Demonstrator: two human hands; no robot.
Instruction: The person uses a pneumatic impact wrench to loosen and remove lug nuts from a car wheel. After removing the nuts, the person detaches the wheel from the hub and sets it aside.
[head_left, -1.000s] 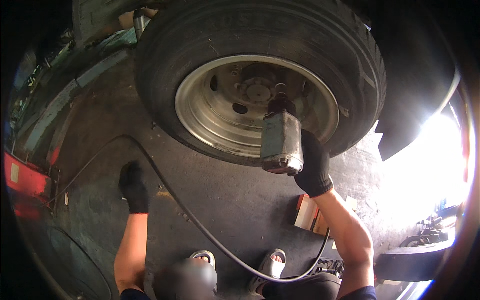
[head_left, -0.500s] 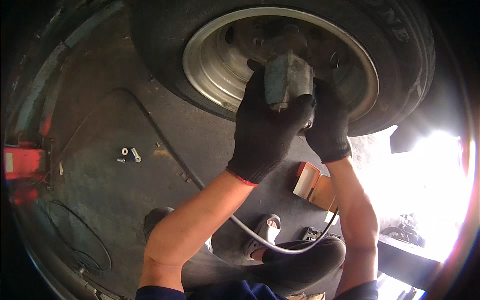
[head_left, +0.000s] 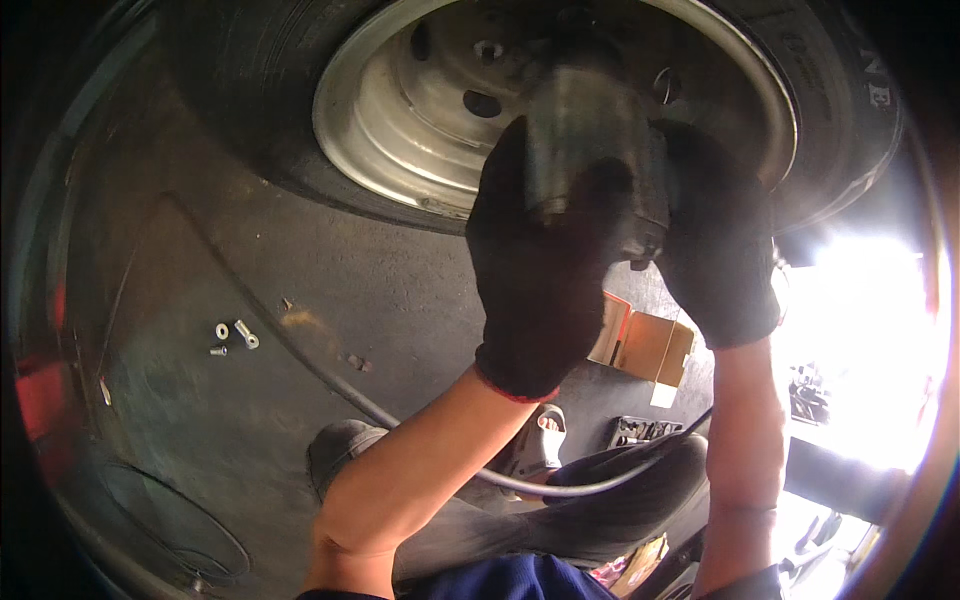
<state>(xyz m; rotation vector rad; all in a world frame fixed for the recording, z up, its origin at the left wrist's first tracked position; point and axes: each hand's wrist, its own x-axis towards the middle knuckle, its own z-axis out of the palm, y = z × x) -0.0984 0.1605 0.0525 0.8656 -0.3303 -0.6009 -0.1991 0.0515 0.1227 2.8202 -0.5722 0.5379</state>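
Note:
An air impact wrench [head_left: 590,135], grey and worn, points into the hub of a wheel. My left hand [head_left: 545,270], in a black glove with a red cuff, is closed round its left side, thumb over the back end. On the right side my right hand [head_left: 715,230], also black-gloved, grips the tool; its fingertips are mostly hidden. The wrench's nose lies in dark shadow at the hub, so I cannot tell what it touches. Around it is the silvery wheel rim [head_left: 375,155] with round holes and a nut [head_left: 488,50], inside a black tyre [head_left: 240,110].
A grey air hose [head_left: 335,375] loops across the floor and over my legs. Washers and bolts [head_left: 246,334] lie at the left. An open cardboard box [head_left: 652,350] and a tool case [head_left: 643,430] sit at the right. Something red [head_left: 42,400] stands at the far left.
The wheel looks larger and closer, and the view has shifted. My hands and the wrench appear slightly further right, still at the hub. The grip stays on the wrench.

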